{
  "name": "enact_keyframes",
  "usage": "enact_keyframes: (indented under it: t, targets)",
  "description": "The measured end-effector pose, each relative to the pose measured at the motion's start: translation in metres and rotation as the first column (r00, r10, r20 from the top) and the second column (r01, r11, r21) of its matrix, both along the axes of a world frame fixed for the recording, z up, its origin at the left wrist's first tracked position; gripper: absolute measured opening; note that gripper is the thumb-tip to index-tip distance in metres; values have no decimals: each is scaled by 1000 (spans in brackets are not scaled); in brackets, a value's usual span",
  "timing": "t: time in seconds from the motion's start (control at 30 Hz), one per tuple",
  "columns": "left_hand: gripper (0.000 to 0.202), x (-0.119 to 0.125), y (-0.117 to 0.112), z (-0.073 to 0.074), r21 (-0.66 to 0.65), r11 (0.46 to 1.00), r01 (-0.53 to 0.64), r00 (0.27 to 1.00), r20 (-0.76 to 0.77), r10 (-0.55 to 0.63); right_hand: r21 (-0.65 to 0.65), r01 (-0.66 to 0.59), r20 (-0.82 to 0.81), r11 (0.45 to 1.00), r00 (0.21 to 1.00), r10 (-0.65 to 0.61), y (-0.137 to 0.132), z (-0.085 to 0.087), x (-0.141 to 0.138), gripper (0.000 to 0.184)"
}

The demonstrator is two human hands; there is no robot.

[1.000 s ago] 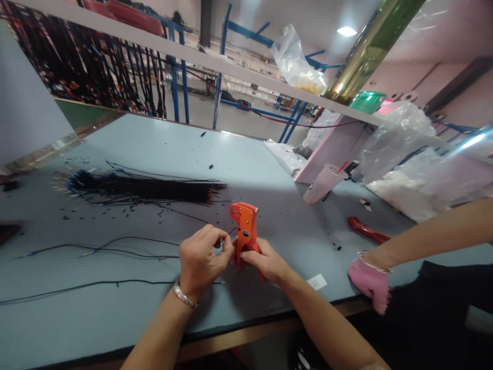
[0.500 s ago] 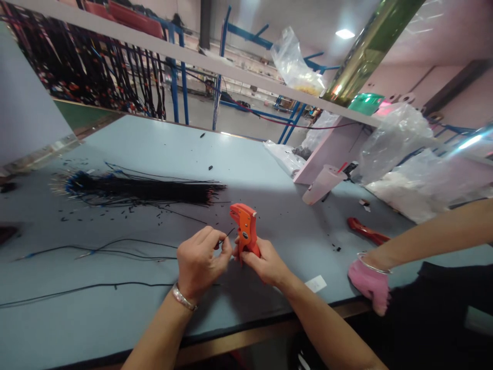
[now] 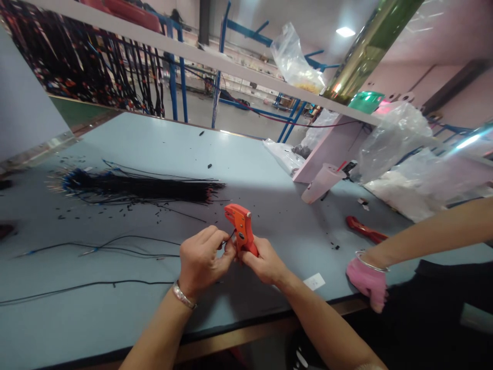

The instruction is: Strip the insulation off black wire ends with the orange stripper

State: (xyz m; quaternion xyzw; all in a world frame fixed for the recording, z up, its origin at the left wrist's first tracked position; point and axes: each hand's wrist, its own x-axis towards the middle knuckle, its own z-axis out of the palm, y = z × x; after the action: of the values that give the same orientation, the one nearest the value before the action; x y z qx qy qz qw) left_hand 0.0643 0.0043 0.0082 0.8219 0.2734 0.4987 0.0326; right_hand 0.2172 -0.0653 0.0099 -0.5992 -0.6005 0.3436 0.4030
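Observation:
My right hand (image 3: 263,263) is wrapped round the handles of an orange wire stripper (image 3: 240,227) whose head points up and left. My left hand (image 3: 202,259) pinches the end of a thin black wire (image 3: 115,283) and holds it against the stripper's jaws. That wire trails left across the grey-blue table (image 3: 162,144). Both hands touch each other just above the table's front edge.
A bundle of black wires with blue ends (image 3: 134,187) lies behind my hands, with loose wires (image 3: 115,245) and black scraps around. At the right, another person's pink-gloved hand (image 3: 367,281) rests at the table edge near a red tool (image 3: 364,230), a cup (image 3: 321,183) and plastic bags (image 3: 396,144).
The stripper's head has tilted further left and lower, closer to my left hand's pinched wire end. The other person's hand has stayed put.

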Motion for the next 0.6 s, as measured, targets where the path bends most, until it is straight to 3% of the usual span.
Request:
enact_keyframes:
  t: [0.37,0.6]
  targets:
    - [16,0,-1,2,-34,999,23,1000,15,-23,-28,-11,-100,1000,995,8,0,0,-1,10]
    - [15,-2,1,0,-99,993,66,997,43,-62,-57,-53,-255,997,966,37,1,0,-1,11]
